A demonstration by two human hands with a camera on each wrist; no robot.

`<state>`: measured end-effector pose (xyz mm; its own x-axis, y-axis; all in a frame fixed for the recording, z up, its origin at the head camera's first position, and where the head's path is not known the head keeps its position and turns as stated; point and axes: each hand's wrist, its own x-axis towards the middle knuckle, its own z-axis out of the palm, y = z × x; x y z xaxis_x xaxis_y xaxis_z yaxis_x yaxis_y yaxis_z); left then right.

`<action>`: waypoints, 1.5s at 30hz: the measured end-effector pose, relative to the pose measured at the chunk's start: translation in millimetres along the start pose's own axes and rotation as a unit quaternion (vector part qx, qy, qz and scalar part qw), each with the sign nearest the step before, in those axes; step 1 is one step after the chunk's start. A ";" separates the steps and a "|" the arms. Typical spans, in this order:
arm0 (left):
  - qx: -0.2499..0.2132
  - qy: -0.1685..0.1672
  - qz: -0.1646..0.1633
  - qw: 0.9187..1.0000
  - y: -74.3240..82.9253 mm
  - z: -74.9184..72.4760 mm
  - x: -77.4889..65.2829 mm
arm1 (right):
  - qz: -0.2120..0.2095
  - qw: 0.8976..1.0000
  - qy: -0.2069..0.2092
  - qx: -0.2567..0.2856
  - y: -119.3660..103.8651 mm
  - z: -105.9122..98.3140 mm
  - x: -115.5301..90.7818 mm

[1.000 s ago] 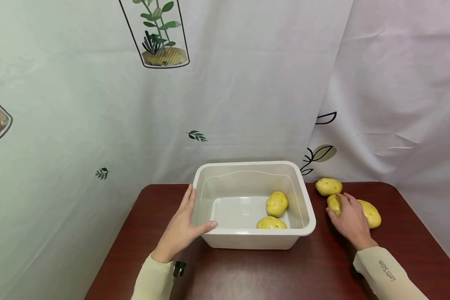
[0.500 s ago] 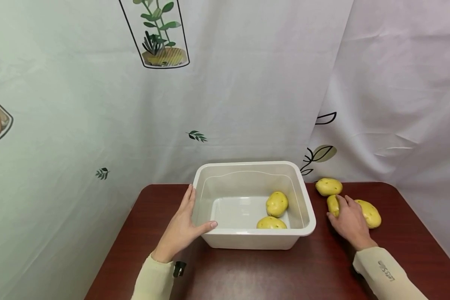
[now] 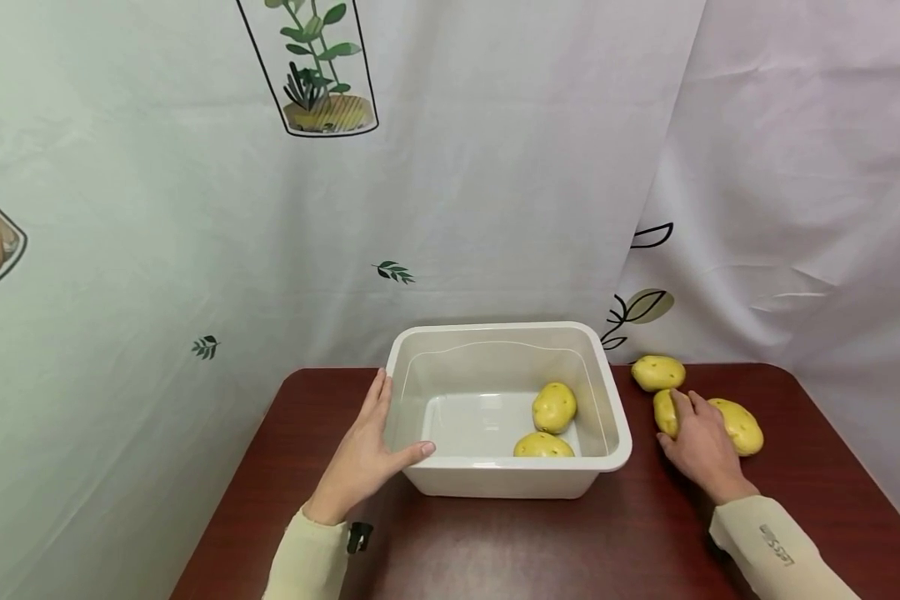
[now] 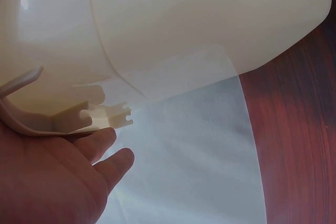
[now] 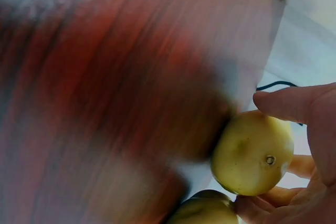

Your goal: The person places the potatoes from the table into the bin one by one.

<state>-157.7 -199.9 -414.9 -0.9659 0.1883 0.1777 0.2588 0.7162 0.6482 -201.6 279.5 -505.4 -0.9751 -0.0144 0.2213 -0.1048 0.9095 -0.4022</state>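
Observation:
A white plastic basin (image 3: 495, 483) stands on the table with two yellow potatoes inside, one potato (image 3: 553, 407) farther back and one potato (image 3: 543, 446) behind the front wall. My left hand (image 3: 362, 460) rests at its front left corner, fingers straight along the left side and thumb over the front rim. To the right of the basin, my right hand (image 3: 701, 446) curves its fingers round a third potato (image 5: 253, 153), thumb on one side and fingers on the other. That potato is partly hidden by the hand in the head view.
Behind the right hand lies a potato (image 3: 657, 372) near the table's back edge, and another potato (image 3: 739, 427) lies to its right. The dark red-brown table (image 3: 495, 550) ends at a pale patterned cloth (image 3: 495, 208) hanging at the back and sides.
My right hand has shifted slightly, its thumb moving down toward the near side of the potato, more of which now shows. The left hand and the basin stay in place.

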 end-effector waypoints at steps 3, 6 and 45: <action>0.001 -0.001 -0.003 1.000 0.3 0.0 0.1 | -0.001 1.000 -0.012 -0.004 -0.6 -1.9 -0.5; 0.001 0.000 -0.004 1.000 0.6 -0.2 0.3 | -0.003 1.000 -0.023 -0.005 -1.2 -3.4 -0.9; 0.005 0.003 0.000 1.000 0.0 -0.1 -0.5 | -0.010 1.000 -0.008 0.020 -1.0 -3.7 -5.0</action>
<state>-157.2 -200.1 -414.9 -0.9660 0.1838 0.1819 0.2582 0.7232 0.6406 -195.9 280.2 -502.8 -0.9755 -0.0395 0.2163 -0.1320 0.8921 -0.4322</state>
